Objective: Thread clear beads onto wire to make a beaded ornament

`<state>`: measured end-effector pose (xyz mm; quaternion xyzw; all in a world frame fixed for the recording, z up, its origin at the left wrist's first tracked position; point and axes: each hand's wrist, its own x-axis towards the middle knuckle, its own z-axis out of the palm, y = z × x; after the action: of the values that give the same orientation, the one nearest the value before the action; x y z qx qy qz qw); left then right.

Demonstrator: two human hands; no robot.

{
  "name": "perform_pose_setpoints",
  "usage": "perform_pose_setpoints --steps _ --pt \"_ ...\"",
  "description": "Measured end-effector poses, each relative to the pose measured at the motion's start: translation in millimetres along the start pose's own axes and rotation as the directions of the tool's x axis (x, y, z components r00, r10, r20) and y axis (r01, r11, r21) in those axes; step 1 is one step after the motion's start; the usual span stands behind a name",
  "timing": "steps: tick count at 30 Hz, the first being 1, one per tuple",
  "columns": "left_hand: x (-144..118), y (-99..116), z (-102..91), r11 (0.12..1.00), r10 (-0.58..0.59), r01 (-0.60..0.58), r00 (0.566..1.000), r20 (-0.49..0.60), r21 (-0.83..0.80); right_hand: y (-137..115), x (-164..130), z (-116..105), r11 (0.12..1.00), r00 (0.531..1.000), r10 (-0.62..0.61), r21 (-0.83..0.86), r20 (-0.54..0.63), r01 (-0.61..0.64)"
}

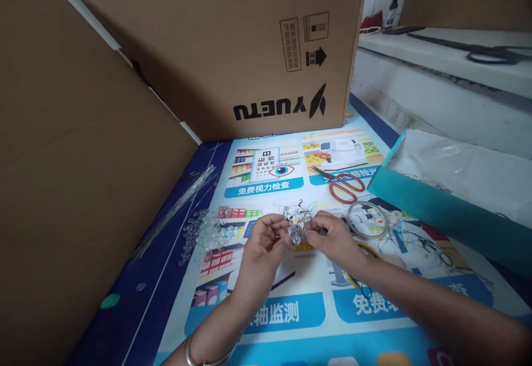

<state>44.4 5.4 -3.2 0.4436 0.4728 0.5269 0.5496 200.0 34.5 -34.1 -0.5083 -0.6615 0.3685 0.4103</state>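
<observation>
Between my two hands is a small cluster of clear beads on thin wire, with loops of wire sticking up at its far side. My left hand pinches the cluster from the left, thumb and fingertips closed on it. From the right, my right hand grips its other edge between thumb and forefinger. Part of the cluster is hidden by my fingers. Loose clear beads lie spread to the left of my left hand. Beyond my right hand rest red-handled scissors and a coil of silvery wire.
Cardboard panels stand at the left and back. A teal-sided box with wire pieces sits at the right. Straight wires lie at the left, loose black wire loops at the right. Large dark scissors lie on a ledge.
</observation>
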Motion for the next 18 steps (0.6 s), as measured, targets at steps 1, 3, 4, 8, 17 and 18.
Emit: perform_pose_setpoints --steps 1,3,4,8,17,18 --pt "0.1 0.0 -0.1 1.0 0.001 -0.001 1.0 0.0 0.002 -1.1 0.2 -0.8 1.0 1.0 0.012 0.008 0.003 -0.012" --pt "0.5 0.0 -0.3 1.0 0.005 -0.005 1.0 0.003 0.005 -3.7 0.3 -3.1 0.999 0.999 0.034 0.028 0.023 -0.035" --pt "0.7 0.0 -0.4 1.0 0.008 -0.008 1.0 0.004 0.007 -5.0 0.3 -4.5 0.998 0.998 0.044 0.044 0.036 -0.046" --pt "1.6 0.7 -1.8 0.999 0.032 -0.032 1.0 0.001 0.034 -6.8 -0.1 -8.6 0.986 0.994 0.08 0.139 0.069 -0.089" --pt "1.2 -3.3 -5.9 0.979 0.121 -0.123 0.992 0.02 0.163 -5.8 2.1 -12.8 0.889 0.973 0.192 0.397 0.128 -0.228" --pt "0.7 -3.9 -5.7 0.975 0.132 -0.134 0.991 0.023 0.176 -6.3 2.3 -13.7 0.87 0.967 0.214 0.424 0.136 -0.252"
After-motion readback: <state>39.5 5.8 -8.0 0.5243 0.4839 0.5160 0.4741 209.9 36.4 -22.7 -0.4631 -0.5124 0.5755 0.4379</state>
